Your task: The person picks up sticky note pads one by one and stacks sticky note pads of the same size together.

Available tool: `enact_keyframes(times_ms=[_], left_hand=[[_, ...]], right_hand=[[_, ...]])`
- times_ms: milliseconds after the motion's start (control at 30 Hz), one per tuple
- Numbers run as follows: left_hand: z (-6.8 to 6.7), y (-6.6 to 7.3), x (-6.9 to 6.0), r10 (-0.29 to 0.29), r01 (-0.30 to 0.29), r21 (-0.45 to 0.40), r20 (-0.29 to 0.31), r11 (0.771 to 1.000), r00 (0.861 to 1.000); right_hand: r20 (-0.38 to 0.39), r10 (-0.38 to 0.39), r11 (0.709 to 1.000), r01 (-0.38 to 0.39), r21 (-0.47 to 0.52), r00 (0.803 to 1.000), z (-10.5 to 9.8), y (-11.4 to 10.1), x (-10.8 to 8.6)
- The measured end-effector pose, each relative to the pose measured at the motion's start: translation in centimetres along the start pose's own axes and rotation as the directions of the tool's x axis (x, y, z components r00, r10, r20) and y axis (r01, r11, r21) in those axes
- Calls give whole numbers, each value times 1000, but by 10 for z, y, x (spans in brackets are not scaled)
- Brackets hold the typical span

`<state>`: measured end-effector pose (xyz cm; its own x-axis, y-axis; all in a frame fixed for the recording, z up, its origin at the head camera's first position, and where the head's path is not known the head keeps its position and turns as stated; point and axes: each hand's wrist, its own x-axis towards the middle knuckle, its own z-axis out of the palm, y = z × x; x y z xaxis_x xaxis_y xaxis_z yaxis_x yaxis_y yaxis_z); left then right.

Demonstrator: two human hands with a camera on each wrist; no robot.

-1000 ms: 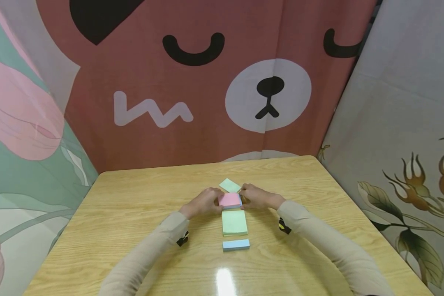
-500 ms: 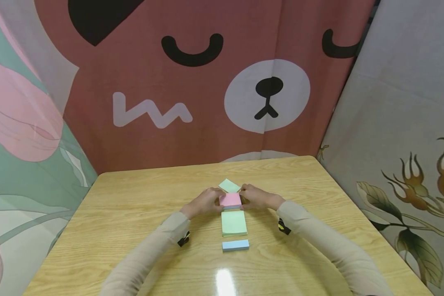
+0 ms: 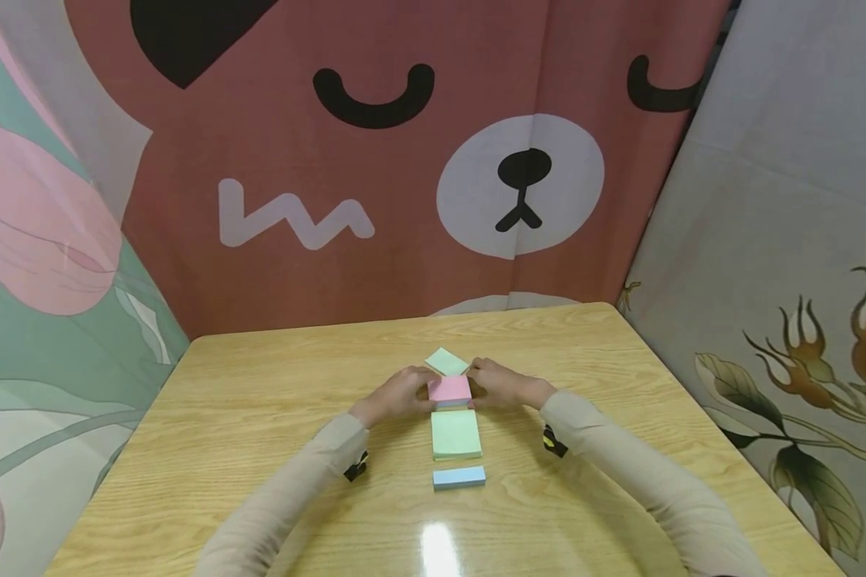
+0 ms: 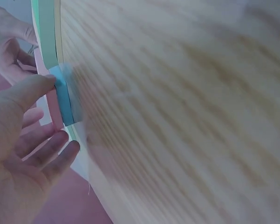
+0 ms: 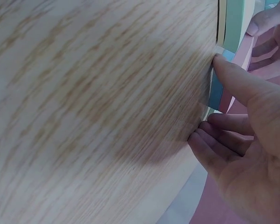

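A pink sticky note pad (image 3: 449, 389) lies on top of a blue sticky note pad (image 4: 61, 95) on the table. From the left side, my left hand (image 3: 402, 390) holds the pink pad, thumb at its near edge and fingers towards its far edge. My right hand (image 3: 501, 385) grips the right end of the blue pad, its thumb (image 5: 228, 70) against the near side. In the head view the fingers partly hide both ends of the stack. A green sticky note pad (image 3: 456, 434) lies just nearer than the stack.
Behind the stack lies another green sticky note pad (image 3: 445, 361), turned at an angle. A narrow light blue pad (image 3: 459, 478) lies closest to the person. A bear-print cloth (image 3: 404, 280) hangs beyond the wooden table's (image 3: 281, 353) far edge.
The pink pad has shifted slightly right over the blue one, so the blue strip seen at its right end is now covered. Both hands stay nearly in place.
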<state>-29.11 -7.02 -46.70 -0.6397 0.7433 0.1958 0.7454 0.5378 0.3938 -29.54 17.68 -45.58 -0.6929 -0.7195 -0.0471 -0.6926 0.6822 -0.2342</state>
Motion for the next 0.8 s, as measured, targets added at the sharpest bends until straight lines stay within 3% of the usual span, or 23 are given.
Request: enact_keyframes(times_ms=[133,367,533,800], left_hand=[[0,-3,-3,-1,2,11,-3,1000,1000],[0,-5,-6,-76,76,-2,34,997,996],[1,-4,-6,-96,96,2,36,995,995],[4,-6,-4,-77,77,15,16,997,997]], right_hand=[[14,19,1000,-19,11,1000,-1,-1,0],[28,35,999,-36,13,999,-2,-3,0],[29,41,999,-41,16,999,-2,-3,-1],[18,28,1000,-28,-2,999,2,1,0]])
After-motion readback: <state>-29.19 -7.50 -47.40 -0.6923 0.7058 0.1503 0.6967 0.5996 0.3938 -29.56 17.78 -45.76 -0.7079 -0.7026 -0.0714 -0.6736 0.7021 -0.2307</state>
